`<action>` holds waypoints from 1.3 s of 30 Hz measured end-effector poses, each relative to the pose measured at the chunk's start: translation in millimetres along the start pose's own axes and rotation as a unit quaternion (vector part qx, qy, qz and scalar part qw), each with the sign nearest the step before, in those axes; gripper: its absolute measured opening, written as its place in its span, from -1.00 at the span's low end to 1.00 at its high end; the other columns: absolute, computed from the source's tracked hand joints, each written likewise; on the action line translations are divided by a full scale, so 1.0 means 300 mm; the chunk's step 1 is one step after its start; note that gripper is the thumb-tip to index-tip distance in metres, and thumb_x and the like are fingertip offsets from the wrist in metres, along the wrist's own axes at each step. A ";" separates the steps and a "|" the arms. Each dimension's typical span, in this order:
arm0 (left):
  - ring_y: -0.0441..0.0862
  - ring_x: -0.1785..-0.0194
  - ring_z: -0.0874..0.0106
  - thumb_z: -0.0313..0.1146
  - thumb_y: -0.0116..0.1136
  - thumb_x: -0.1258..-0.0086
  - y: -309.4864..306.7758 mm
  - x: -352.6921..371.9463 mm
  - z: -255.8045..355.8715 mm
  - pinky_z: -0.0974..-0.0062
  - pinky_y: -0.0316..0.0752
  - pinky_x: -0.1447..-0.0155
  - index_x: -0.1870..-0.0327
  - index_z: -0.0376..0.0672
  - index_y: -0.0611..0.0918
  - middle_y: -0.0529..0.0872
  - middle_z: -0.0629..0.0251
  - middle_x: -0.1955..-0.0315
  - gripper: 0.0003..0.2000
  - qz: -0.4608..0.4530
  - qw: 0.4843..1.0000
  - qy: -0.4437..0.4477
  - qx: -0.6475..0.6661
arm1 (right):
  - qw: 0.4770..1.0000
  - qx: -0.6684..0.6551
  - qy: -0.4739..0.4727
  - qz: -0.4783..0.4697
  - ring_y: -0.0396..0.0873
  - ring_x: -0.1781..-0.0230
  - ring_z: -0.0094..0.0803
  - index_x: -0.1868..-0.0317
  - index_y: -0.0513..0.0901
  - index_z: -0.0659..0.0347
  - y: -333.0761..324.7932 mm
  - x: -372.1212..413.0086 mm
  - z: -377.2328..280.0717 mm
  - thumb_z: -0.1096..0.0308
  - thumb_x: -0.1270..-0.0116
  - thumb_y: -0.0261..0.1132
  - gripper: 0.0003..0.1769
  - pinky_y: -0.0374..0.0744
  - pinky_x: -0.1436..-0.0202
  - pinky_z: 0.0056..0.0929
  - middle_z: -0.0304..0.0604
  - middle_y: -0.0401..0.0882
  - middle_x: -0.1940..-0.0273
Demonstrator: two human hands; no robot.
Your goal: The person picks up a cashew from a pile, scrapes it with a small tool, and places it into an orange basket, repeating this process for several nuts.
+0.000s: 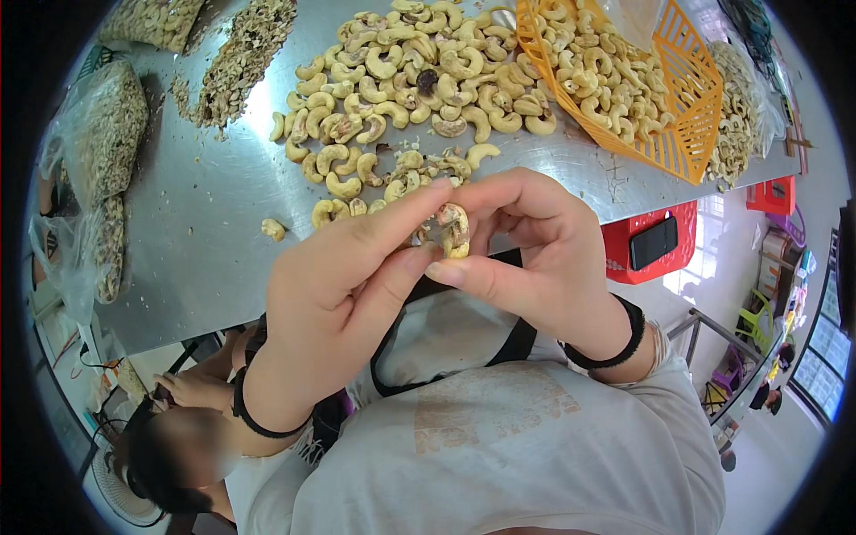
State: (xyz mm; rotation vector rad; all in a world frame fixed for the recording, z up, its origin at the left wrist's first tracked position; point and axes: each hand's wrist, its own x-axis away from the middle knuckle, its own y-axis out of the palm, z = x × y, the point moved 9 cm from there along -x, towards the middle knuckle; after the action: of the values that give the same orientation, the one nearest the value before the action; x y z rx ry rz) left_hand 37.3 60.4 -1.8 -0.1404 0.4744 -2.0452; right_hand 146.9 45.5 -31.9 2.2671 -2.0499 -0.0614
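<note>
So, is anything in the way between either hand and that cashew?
Nothing visible. The left hand and the right hand both pinch the cashew directly with their fingertips, with no gap or other object between.

- Looking steeply down from the wearer's head, taking in the pale grey printed shirt along the lower edge.
- Facing forward over the dull grey metal table, spreading across the upper half of the frame.
- Sitting very near the left hand and right hand, both pinching a pale curved cashew kernel at the centre.
- Bending everything through a wide fisheye lens, leaving a dark rounded border at the corners.
- Catching the orange slatted plastic basket at upper right, and the floor beyond the table edge at far right.
- Standing as the only view.
</note>
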 end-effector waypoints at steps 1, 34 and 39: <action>0.53 0.43 0.43 -0.55 0.02 -0.12 -0.003 -0.001 0.004 0.62 0.38 0.34 0.04 -0.16 0.48 0.59 0.23 0.39 -0.67 0.000 1.000 0.000 0.000 | 1.000 0.011 -0.004 0.000 0.39 0.56 -0.67 0.29 0.47 0.30 -0.001 0.000 0.000 0.39 0.10 0.37 -0.65 0.40 0.49 -0.72 -0.32 0.43 0.50; 0.34 0.46 0.70 -0.54 -0.08 -0.19 0.002 0.008 -0.020 0.77 0.22 0.40 -0.11 -0.29 0.28 0.53 0.39 0.46 -0.59 -0.027 0.995 -0.074 0.064 | 0.992 -0.101 0.065 -0.037 0.36 0.50 -0.67 0.24 0.41 0.33 0.020 -0.002 0.030 0.52 0.09 0.34 -0.63 0.36 0.42 -0.73 -0.29 0.45 0.38; 0.32 0.53 0.71 -0.47 -0.05 -0.17 0.029 0.014 -0.015 0.80 0.18 0.45 -0.13 -0.30 0.26 0.54 0.37 0.46 -0.55 -0.118 0.985 -0.084 0.093 | 0.992 -0.108 0.040 -0.043 0.33 0.53 -0.69 0.25 0.41 0.31 0.015 -0.002 0.014 0.49 0.10 0.37 -0.62 0.33 0.45 -0.74 -0.31 0.44 0.37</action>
State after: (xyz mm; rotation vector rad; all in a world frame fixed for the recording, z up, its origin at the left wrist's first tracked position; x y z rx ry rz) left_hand 41.1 54.3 -9.9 -0.2648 0.1657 -2.2742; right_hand 142.1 45.5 -35.6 2.1868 -1.8106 -0.1855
